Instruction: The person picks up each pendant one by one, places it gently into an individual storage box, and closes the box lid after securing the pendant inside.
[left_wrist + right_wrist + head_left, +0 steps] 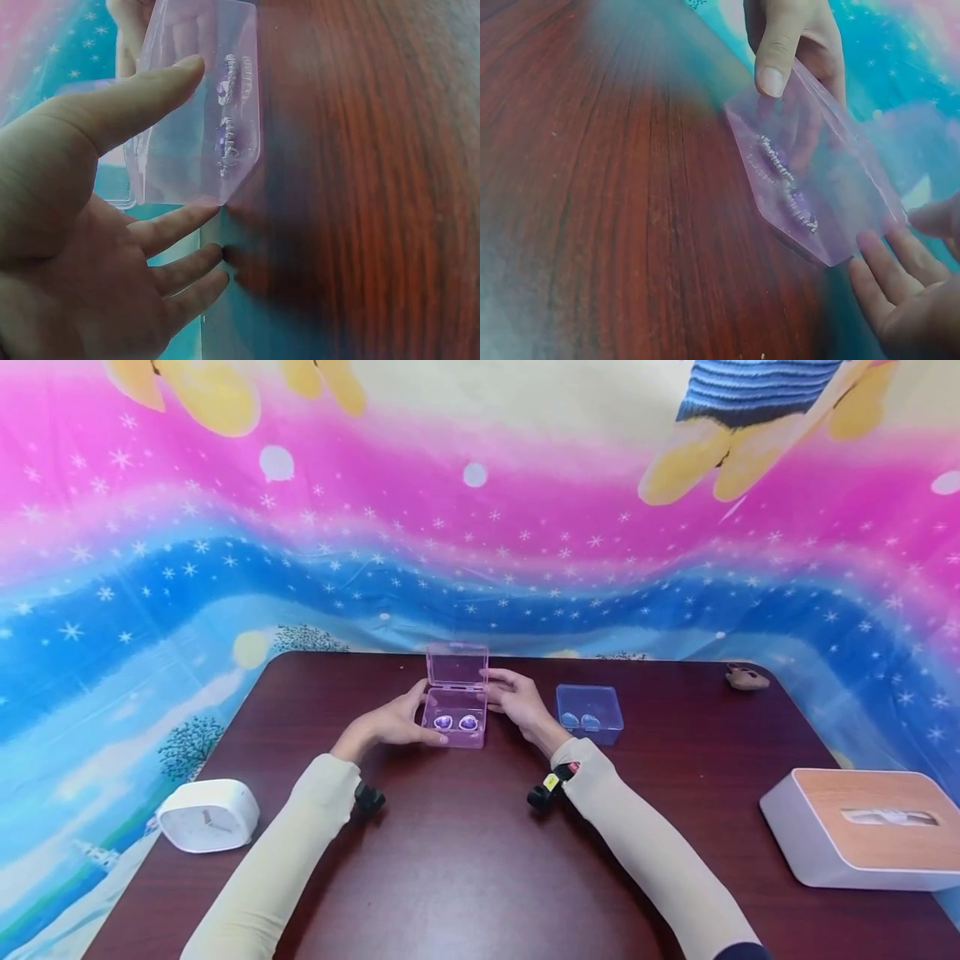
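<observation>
A clear pink plastic box (454, 737) stands on the table with its hinged lid (457, 667) raised. Inside lie two purple gem-like ornaments (443, 722) with pale beaded rims, possibly earrings. My left hand (392, 718) grips the box's left side. Its thumb lies across the front wall and the other fingers reach along the side, as the left wrist view shows. On the right, my right hand (519, 702) touches the side wall and lid edge with extended fingers (889, 262). Part of that hand is cut off in the right wrist view.
A closed clear blue box (588, 710) holding two pale ornaments stands right of my right hand. A white clock (208, 816) sits at the left table edge. A wood-topped tissue box (870, 827) is at right, a small brown object (746, 677) at the back right corner.
</observation>
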A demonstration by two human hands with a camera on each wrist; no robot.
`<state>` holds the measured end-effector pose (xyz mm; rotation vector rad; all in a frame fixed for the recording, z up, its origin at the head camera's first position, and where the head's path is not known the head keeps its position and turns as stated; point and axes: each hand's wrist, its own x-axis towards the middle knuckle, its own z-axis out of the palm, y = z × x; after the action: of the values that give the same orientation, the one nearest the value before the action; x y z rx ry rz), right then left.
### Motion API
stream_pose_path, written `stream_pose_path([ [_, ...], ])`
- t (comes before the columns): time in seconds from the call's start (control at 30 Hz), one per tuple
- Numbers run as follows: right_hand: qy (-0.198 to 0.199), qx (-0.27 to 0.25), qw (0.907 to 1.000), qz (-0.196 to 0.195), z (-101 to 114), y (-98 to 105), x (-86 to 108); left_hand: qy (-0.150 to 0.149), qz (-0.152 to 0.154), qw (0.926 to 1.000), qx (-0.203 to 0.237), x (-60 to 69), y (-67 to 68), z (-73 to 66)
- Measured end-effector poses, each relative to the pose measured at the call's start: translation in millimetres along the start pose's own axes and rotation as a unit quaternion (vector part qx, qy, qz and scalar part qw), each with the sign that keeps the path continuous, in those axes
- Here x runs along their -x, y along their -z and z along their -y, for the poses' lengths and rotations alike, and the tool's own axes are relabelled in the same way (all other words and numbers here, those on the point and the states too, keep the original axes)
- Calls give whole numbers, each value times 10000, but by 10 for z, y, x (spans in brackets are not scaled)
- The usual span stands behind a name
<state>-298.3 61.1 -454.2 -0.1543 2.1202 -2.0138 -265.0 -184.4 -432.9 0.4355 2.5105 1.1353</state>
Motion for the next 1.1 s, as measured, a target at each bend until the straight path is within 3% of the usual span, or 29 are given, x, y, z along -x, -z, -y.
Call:
stream_pose_path([
  [0.13,-42,-40,9999,-145,31,-14,44,75,-49,9996,-267,1,-19,-19],
  [0.3,-116,-139,9998,0,85,-53,128,-41,-144,9993,-344,4,-29,-12],
  [0.53,433,1108,9924,302,45,-53,205,-68,-153,9988,-462,13,-30,-18],
  [0.67,492,1407,9877,463,-7,-33,226,-54,133,9986,-502,25,-3,-41],
  [0.93,517,1461,9853,724,4,-20,258,58,1111,9938,-59,28,93,-101],
  [1.1,446,1437,9847,878,5,-30,259,174,1235,9921,-102,18,85,-93],
])
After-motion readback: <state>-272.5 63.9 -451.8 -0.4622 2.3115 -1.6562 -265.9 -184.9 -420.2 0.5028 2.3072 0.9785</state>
